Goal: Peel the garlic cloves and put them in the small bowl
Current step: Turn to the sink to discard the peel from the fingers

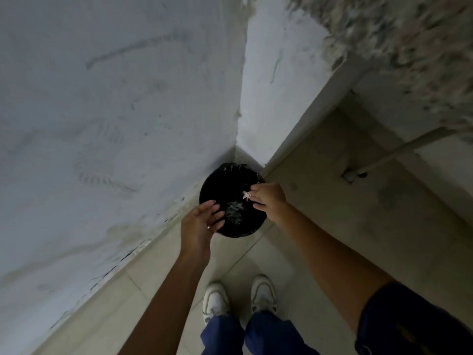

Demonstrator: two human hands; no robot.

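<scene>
I look down at a round bin lined with a black bag [215,183] standing on the floor in a wall corner. Pale garlic skins [234,210] lie inside it. My left hand [201,221] hovers over the bin's near rim with straight, relaxed fingers and holds nothing. My right hand [267,197] is over the bin's right side, and its fingertips pinch a small white scrap of garlic skin [245,194]. No garlic cloves or small bowl are in view.
White walls [115,124] meet behind the bin. A speckled stone counter edge [409,42] juts out at top right, with a thin pipe [399,152] below it. My feet in white shoes [215,301] stand on pale floor tiles just behind the bin.
</scene>
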